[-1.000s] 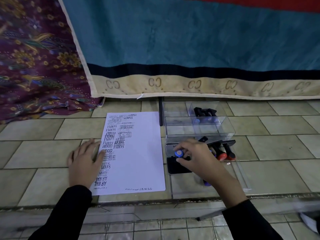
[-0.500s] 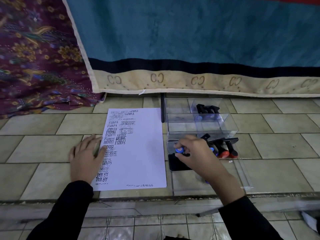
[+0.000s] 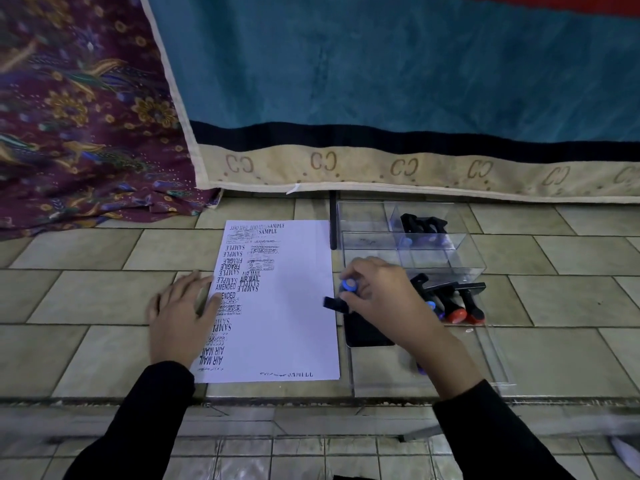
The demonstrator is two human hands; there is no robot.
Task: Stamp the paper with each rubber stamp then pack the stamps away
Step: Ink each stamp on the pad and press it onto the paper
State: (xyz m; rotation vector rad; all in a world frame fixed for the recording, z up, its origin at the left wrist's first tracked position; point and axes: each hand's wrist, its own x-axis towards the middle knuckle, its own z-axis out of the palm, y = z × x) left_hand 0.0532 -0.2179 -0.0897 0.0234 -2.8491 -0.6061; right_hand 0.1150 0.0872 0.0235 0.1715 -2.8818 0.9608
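A white paper [image 3: 294, 320] with many black stamp prints down its left side lies on the tiled floor. My left hand [image 3: 183, 315] rests flat on the paper's left edge. My right hand [image 3: 384, 299] grips a black stamp with a blue knob [image 3: 346, 289] at the paper's right edge, just above the black ink pad [image 3: 367, 336]. Three more stamps [image 3: 453, 303], one blue-tipped and two red-tipped, lie to the right of that hand. Several black stamps [image 3: 420, 226] sit in a clear plastic box [image 3: 363, 220] behind.
A clear lid [image 3: 491, 355] lies flat under the ink pad and stamps. A teal blanket with a beige border [image 3: 381, 168] hangs just behind the box, and a purple patterned cloth [image 3: 86, 150] lies at the back left. A tiled step edge [image 3: 311, 401] runs along the front.
My right hand has lifted the blue-knobbed stamp off the ink pad and carried it left toward the paper's right edge. My left hand stays on the paper.
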